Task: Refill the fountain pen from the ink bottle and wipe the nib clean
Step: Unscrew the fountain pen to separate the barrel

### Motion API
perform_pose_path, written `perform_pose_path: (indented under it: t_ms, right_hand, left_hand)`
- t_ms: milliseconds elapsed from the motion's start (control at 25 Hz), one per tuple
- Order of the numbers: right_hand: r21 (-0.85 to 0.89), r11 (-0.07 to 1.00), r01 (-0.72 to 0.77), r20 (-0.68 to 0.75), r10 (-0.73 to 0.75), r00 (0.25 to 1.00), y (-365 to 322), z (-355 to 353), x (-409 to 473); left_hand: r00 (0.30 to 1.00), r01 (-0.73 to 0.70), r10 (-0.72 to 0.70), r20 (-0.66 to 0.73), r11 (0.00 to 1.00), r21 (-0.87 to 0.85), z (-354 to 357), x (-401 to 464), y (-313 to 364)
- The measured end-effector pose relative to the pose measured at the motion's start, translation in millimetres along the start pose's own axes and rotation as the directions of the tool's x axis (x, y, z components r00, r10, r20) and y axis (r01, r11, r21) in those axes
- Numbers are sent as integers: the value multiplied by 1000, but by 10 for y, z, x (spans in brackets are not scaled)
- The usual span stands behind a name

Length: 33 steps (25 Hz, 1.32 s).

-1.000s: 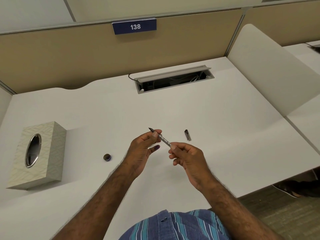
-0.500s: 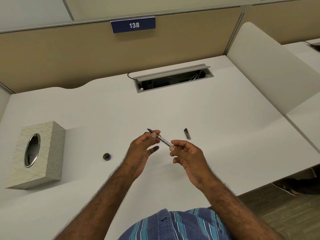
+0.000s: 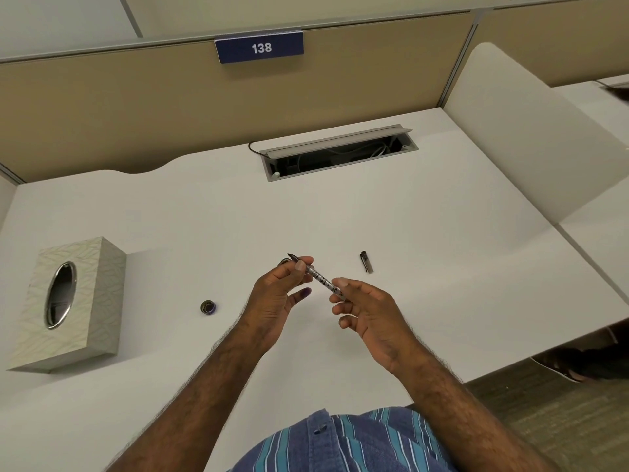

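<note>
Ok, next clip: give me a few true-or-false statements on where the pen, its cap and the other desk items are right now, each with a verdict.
1. Both hands hold the fountain pen. True: left hand near the nib, right hand at the back end.
2. The pen cap is on the pen. False: it lies on the desk, right of the hands.
3. The tissue box stands at the desk's left. True.
4. The small round lid sits right of the cap. False: it lies left of the hands.
5. The nib points toward the person. False: it points away.
</note>
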State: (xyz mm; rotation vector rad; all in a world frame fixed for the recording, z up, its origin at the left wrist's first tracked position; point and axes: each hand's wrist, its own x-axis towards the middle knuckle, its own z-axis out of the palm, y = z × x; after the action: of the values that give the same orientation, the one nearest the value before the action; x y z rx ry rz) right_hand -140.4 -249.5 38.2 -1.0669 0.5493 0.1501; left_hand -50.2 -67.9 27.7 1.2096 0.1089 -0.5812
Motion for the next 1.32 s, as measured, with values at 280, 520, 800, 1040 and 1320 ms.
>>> perform_pose_path:
  t_ms: [280,520,800,1040,1320]
  right_hand:
    - [-28,1000,0,1,0,1000,-1,-14,-16]
    - [-37,999,-29,5,29,1000,-7,-3,-31]
    - [-127,992,-9,-35,5,999,-55,48,-26]
    - [-145,989,36,-34,-42,999,-28,36,-47]
    - [-150,987,52,-21,-56,998,-3,35,-30]
  left_hand:
    - [1000,-14,14,12,1000,0,6,5,14]
    - [1000,-9,9,12,1000,4,21,21,18]
    - [1000,-13,13,5,1000,14,57,2,16]
    - [1000,-21,21,12,1000,13,35,-33,-10]
    - [1000,-25,25,16,1000,16,31,-29,18]
